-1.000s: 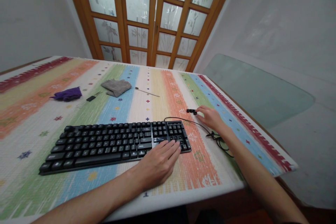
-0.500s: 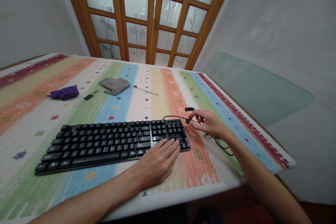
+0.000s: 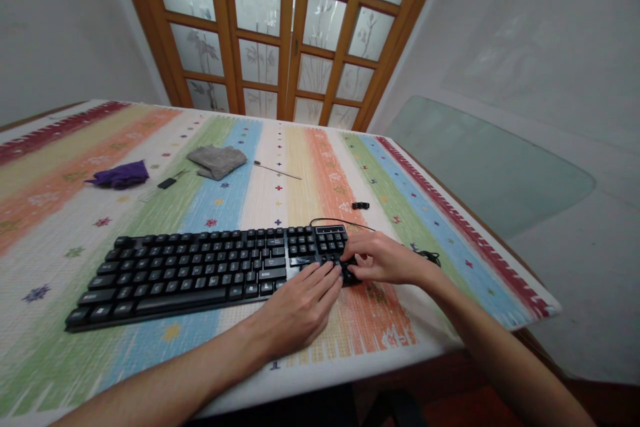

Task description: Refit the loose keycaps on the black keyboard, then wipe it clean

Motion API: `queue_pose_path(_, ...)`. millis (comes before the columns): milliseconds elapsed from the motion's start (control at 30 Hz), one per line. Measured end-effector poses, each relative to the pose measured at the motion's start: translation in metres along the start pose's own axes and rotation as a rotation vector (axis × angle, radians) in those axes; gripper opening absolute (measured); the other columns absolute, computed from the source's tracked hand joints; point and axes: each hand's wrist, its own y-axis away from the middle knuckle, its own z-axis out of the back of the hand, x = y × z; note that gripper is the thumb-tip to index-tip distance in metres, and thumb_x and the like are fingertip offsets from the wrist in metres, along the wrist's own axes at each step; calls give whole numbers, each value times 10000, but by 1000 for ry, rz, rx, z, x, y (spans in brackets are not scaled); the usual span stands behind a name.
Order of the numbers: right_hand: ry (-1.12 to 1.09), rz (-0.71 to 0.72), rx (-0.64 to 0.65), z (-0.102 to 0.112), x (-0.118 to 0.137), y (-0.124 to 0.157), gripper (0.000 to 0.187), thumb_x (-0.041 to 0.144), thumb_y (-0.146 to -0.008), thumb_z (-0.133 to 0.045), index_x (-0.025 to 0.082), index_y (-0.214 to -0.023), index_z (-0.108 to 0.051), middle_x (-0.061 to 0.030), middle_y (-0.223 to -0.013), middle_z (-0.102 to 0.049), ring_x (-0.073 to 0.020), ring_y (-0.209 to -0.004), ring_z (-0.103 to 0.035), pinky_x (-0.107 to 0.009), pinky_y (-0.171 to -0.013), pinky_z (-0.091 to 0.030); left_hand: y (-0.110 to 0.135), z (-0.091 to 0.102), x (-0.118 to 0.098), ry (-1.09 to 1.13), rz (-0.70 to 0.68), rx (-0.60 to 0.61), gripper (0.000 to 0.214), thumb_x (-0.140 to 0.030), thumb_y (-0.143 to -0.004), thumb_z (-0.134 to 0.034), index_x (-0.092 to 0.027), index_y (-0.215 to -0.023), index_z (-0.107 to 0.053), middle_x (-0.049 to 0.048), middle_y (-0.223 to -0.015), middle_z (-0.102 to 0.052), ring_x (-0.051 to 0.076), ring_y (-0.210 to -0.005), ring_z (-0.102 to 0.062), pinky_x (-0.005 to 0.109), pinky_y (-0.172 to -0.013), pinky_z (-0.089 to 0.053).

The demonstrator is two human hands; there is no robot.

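Currently, the person's left hand [image 3: 305,307] lies palm down, flat and unclenched, with its fingers side by side over the lower number pad of a black keyboard [image 3: 200,273]. The keyboard sits on a striped tablecloth [image 3: 260,203], near the edge closest to the person. Just beside the left fingertips, the right hand [image 3: 375,259] bends over the same number pad, thumb and forefinger curved close to each other (whether they pinch a key cannot be told, since the fingers hide it). Beyond the right hand, a short row of small black pieces [image 3: 361,205] lies on the cloth. A thin cable [image 3: 335,219] runs from the keyboard's back edge behind the right hand. Farther off rest a thin stick [image 3: 277,170], a grey cloth [image 3: 217,161] and a purple cloth [image 3: 119,175].
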Motion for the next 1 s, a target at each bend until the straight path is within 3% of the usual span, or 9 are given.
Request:
queue_pose_path(333,117,42,55,1,8,-3,150,61,-794,-569,168,-719,-643,-25,-763,-624,-149,-735,-551,-275,-689,-431,0,-1,0,-2,6,2,455,-170,-905,-480,-16,-1330,-539,191,-1389,-583,305,-1295,-538,433,-1087,-440)
queue_pose_path(600,13,-1,50,6,5,-6,126,58,-759,-577,171,-744,-631,7,-705,-600,-123,-675,-520,-244,-651,-406,0,0,0,11,14,0,461,-168,-905,-489,-24,-1341,-531,188,-1397,-578,295,-1307,-528,427,-1097,-426)
queue_pose_path(1000,151,-11,69,4,14,-4,188,74,-795,-605,179,-639,-615,-28,-759,-630,-168,-786,-564,-309,-758,-449,1,-2,-1,33,26,12,464,-160,-904,-488,-31,-1349,-518,197,-1408,-565,290,-1331,-505,432,-1111,-404)
